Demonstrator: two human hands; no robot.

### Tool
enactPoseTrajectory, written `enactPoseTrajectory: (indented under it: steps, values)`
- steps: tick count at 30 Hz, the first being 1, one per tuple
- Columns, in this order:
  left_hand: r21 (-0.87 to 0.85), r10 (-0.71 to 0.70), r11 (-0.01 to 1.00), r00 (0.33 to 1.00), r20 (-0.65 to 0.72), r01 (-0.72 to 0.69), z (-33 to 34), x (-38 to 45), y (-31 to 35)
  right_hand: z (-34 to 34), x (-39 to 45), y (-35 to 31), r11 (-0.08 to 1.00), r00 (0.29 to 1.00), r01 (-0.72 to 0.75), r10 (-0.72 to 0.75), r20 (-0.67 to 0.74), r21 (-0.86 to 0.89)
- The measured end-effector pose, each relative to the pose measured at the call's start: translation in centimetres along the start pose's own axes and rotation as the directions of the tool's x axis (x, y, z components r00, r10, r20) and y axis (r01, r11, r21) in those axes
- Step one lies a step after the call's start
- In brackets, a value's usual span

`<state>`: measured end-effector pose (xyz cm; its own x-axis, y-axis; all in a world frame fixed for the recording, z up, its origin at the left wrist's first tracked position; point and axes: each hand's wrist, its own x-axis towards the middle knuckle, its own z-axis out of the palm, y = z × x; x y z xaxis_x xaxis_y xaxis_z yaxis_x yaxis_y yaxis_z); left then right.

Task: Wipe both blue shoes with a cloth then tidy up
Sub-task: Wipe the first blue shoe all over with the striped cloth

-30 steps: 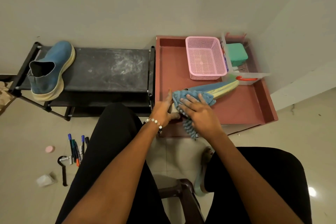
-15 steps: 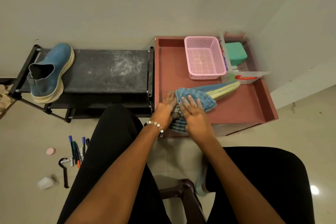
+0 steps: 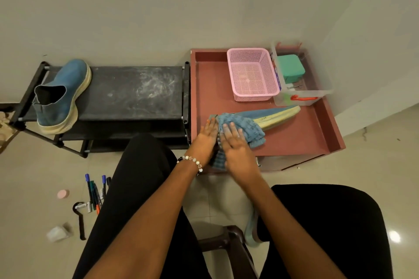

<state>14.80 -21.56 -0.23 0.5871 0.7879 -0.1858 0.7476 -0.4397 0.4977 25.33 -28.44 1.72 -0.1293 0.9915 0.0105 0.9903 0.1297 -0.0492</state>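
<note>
One blue shoe (image 3: 275, 116) with a cream sole lies on its side in the red tray (image 3: 301, 140), toe pointing right. A blue cloth (image 3: 246, 128) is draped over its heel end. My right hand (image 3: 234, 142) presses flat on the cloth, fingers straight. My left hand (image 3: 206, 136) rests against the shoe's heel, which it hides, fingers extended. The other blue shoe (image 3: 62, 95) stands upright on the left end of the black shoe rack (image 3: 133, 93).
A pink basket (image 3: 252, 75) and a clear box holding a green container (image 3: 291, 69) sit at the tray's back. Markers (image 3: 96, 192), a pink cap (image 3: 63, 194) and a black strap (image 3: 80, 222) lie on the floor at left. My knees frame a brown stool (image 3: 229, 247).
My right hand has slid with the cloth forward along the shoe, and its fingers have straightened. The left hand stays at the heel.
</note>
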Motion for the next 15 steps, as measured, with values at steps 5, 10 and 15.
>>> enactPoseTrajectory:
  steps: [5,10,15]
  values:
    - [0.059,-0.008,0.998,1.000,0.009,0.007,0.5,0.3,0.0,-1.3,-0.3,8.6,0.976,0.998,0.038,-0.050,-0.047,-0.214]
    - [0.070,0.000,0.998,1.000,0.009,0.000,0.4,0.4,-0.1,-2.3,-1.0,14.8,0.967,0.983,-0.182,0.177,-0.045,-0.180]
    - [0.079,0.004,0.997,1.000,-0.011,-0.003,0.7,0.4,0.1,-4.0,-1.9,15.4,0.843,0.842,-0.523,0.534,0.074,-0.124]
